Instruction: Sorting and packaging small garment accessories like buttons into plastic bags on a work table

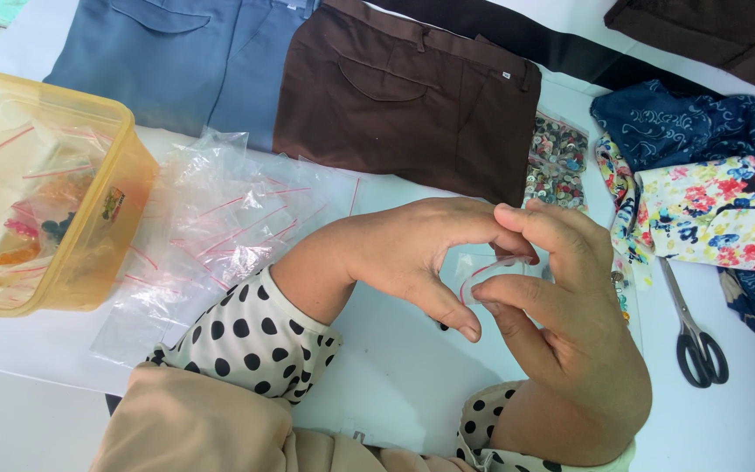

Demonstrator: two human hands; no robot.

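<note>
My left hand (412,253) and my right hand (570,323) meet at the middle of the white table, and both pinch one small clear zip bag with a red seal line (487,271) between their fingertips. The bag is mostly hidden by my fingers, and I cannot tell whether it holds anything. Both wrists show white sleeves with black dots. A pile of the same small clear zip bags (220,227) lies to the left of my left hand.
A yellow translucent plastic box (89,262) with more bags stands at the far left. Blue trousers (176,52) and brown trousers (412,96) lie along the back. A bag of buttons (555,162), floral fabric scraps (709,210) and black-handled scissors (699,345) lie to the right.
</note>
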